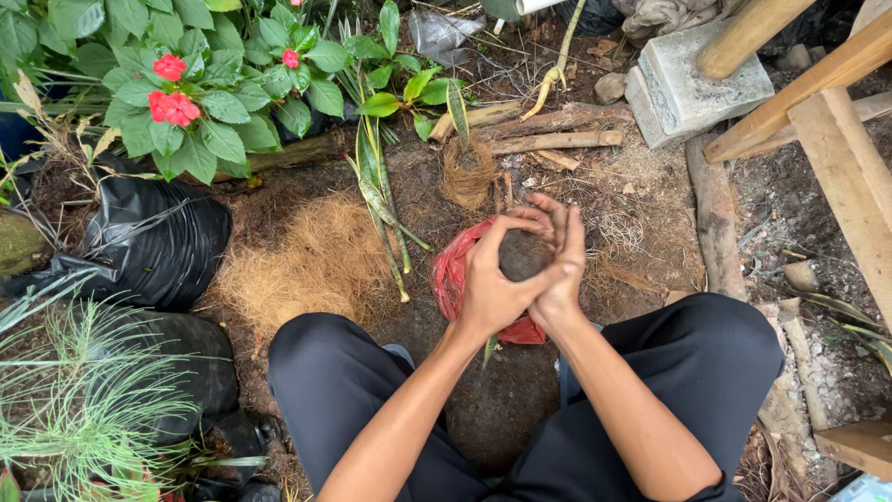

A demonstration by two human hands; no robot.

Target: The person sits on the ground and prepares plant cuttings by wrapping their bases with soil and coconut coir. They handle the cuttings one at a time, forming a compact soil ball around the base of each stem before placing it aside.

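Two hands clasped around one dark soil ball (522, 255), held above the ground between the knees. Left hand (491, 279) cupped from the near-left side, fingers curled over the top of the ball, palm pressed against it. Right hand (560, 265) cupped from the right and far side, fingers spread and bent over the top edge, touching the left fingertips. Both hands half closed, neither flat nor fisted, each in full contact with the ball. Ball roughly round, no clear long axis; only a patch of the near face visible in the gap between the palms. Neither hand nearer than the other: ball centred in the grip, equal contact on both sides.

Directly beneath the hands and partly hidden by them: red plastic bag (455, 271), crumpled, lying on bare soil. Left of the left hand, near: pile of brown coconut fibre (307, 265). Just beyond the fingertips: smaller fibre tuft (467, 174) and striped upright leaves (372, 177). Far left: black plastic bag (149, 242). Beyond that, well apart: plant with red flowers (172, 107). Far right of the right hand: grey concrete block (688, 88) and wooden planks (841, 167).
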